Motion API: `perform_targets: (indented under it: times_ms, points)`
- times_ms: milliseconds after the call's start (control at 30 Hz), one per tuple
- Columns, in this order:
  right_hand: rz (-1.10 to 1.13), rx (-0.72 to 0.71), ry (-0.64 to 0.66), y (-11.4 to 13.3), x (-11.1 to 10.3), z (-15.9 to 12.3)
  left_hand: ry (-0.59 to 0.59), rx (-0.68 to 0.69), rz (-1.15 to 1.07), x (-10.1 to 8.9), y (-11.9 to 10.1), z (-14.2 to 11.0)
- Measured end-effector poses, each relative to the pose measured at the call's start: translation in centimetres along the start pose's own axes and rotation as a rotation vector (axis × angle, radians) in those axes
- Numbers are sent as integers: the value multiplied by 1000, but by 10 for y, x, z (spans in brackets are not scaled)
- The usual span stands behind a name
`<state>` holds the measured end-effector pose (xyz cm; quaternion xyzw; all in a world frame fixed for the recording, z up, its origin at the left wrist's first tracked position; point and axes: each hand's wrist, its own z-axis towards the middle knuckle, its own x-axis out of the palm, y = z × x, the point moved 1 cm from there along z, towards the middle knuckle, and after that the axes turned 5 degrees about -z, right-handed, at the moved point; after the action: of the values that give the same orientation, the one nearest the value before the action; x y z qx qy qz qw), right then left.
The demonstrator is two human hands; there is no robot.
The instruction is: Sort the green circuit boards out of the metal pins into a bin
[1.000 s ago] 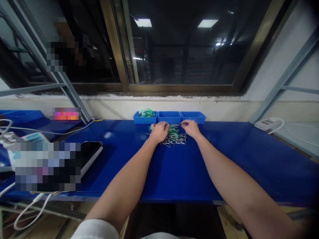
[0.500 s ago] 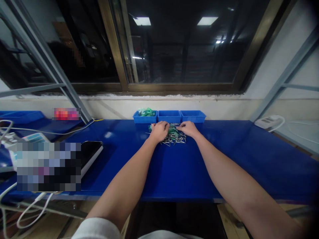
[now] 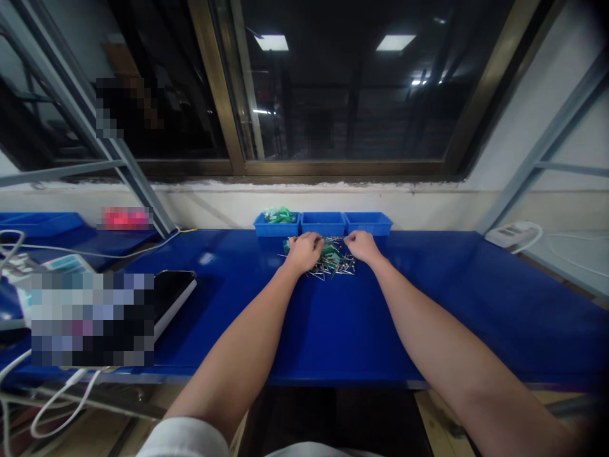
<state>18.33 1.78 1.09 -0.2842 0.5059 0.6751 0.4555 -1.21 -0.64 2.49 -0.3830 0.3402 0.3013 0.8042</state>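
Note:
A loose pile of thin, shiny metal rods (image 3: 340,268) lies on the blue table, with green plastic pieces (image 3: 329,249) among them. At the pile's left side is my left hand (image 3: 305,251), its fingers curled closed over the edge of the heap. My right hand (image 3: 362,245) is at the right side, fingertips pinched together and pointing in toward the rods. Whatever either hand grips is too small or too hidden to make out. Some rods stick out past the left hand.
Behind the pile stand three blue bins against the wall; the left bin (image 3: 257,227) holds green plastic packets (image 3: 280,216). A black-topped device (image 3: 176,289) and white cables (image 3: 61,431) are at left. A white power strip (image 3: 511,235) lies at the far right.
My right hand has shifted very slightly, its fingertips drawn in a little to the right. The left hand and the pile look the same.

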Motion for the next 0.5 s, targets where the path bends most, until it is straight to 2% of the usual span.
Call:
perform_targets:
  times_ms: [100,267,500]
  points:
    - [63,-74,-34,8,-6,-3,4,-11,-5,-2,-2,0]
    - [220,-267,118,22,-8,-9,-3,15,-24,-3,-4,-1]
    - [302,-265,187,25,-5,-8,35,97,-2,-2,-4,-1]
